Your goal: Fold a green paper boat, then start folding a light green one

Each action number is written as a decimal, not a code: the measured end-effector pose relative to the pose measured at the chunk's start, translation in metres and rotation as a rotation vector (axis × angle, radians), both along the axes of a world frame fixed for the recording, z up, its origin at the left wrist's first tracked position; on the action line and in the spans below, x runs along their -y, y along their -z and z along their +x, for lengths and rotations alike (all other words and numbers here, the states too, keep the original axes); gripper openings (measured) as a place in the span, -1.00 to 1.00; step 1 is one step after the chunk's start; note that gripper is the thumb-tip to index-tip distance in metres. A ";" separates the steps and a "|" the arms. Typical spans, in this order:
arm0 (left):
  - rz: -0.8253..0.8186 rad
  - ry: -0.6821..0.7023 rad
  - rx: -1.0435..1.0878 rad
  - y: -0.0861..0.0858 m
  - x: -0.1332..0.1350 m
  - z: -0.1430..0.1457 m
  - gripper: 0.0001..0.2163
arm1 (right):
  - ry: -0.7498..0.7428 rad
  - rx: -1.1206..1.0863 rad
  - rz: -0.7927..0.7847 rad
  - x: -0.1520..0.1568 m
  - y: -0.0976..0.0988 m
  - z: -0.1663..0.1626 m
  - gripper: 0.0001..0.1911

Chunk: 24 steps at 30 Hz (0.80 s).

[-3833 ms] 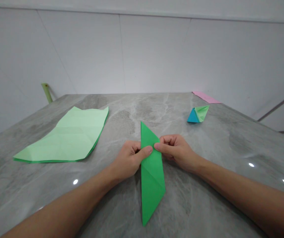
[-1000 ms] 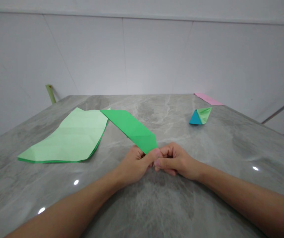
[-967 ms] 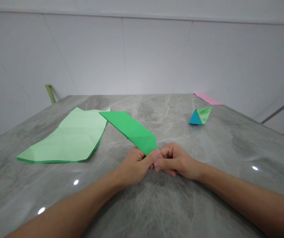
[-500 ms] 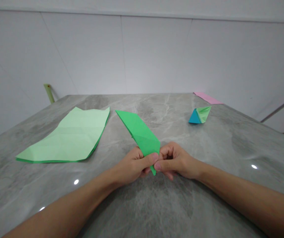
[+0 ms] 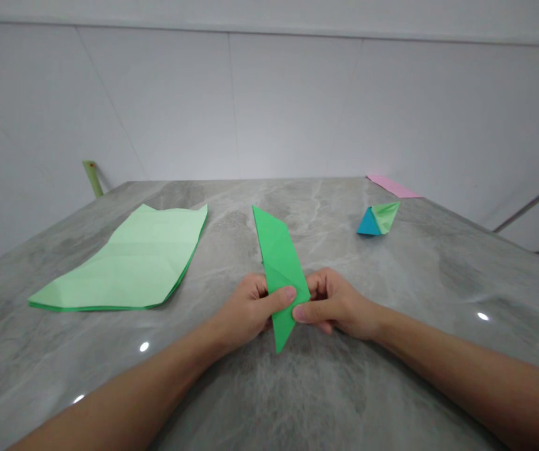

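Observation:
A folded sheet of green paper (image 5: 279, 250), a long slanted shape with pointed ends, is held up over the table between both hands. My left hand (image 5: 255, 310) grips its left side, thumb flat on the front and the other fingers mostly hidden behind. On the right edge, my right hand (image 5: 333, 304) pinches the paper between thumb and curled fingers. A crease runs across the front just above my left thumb. The lower tip points down toward me, below both thumbs.
A stack of light green paper sheets (image 5: 133, 263) lies on the grey marbled table (image 5: 335, 388) at left. To the right sits a small folded blue and green paper piece (image 5: 377, 220). Pink paper (image 5: 394, 186) lies at the far right edge. Behind stands a white wall (image 5: 279, 106).
The folded green paper has turned more upright, its top swinging right and its lower tip now reaching further down. Both hands stay nearly in place, and more of the paper's front shows.

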<state>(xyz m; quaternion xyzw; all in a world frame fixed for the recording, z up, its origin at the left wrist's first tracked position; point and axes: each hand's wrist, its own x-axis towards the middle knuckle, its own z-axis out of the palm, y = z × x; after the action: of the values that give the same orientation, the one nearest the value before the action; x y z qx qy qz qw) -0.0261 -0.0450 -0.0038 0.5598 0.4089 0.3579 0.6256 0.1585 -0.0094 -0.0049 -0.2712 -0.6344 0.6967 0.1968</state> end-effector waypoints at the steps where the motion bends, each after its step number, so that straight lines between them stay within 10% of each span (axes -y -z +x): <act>1: 0.009 -0.028 -0.005 0.000 0.000 0.001 -0.51 | -0.006 0.013 0.004 0.000 -0.001 -0.001 -0.61; 24: 0.108 0.226 0.029 -0.002 -0.002 -0.008 -0.63 | 0.036 0.027 0.017 -0.004 0.000 0.000 -0.53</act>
<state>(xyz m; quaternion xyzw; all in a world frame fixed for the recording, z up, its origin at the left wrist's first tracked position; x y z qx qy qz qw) -0.0345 -0.0433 -0.0016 0.6298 0.3142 0.3147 0.6369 0.1582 -0.0057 -0.0048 -0.2902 -0.6380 0.6838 0.2027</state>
